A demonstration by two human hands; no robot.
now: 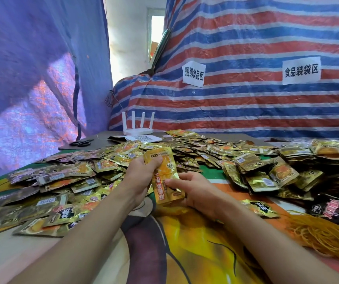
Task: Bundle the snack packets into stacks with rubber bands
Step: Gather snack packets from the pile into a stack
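- While your left hand curls its fingers round the upper end of the packet stack, your right hand grips the lower end, with the thumb across the orange face and the other fingers underneath.
- That stack sits between your two hands, raised off the bench, with its top leaning toward 11 o'clock. How many packets it holds cannot be told from the front.
- From 8 to 10 o'clock of your hands, loose gold packets lie in a flat heap that reaches up beside your left wrist.
- At 12 to 1 o'clock, a farther spread of packets runs toward the back of the bench.
- At 2 to 3 o'clock, piled stacks lie well apart from your right hand. You cannot tell whether bands hold them.
- At 3 o'clock, a single gold-and-black packet lies near your right wrist.
- At 4 o'clock, a heap of yellow rubber bands rests on the bench, with dark packets just beyond it.
- At the far end, a white router stands at 12 o'clock and scissors lie at 11 o'clock, in front of a striped tarp.
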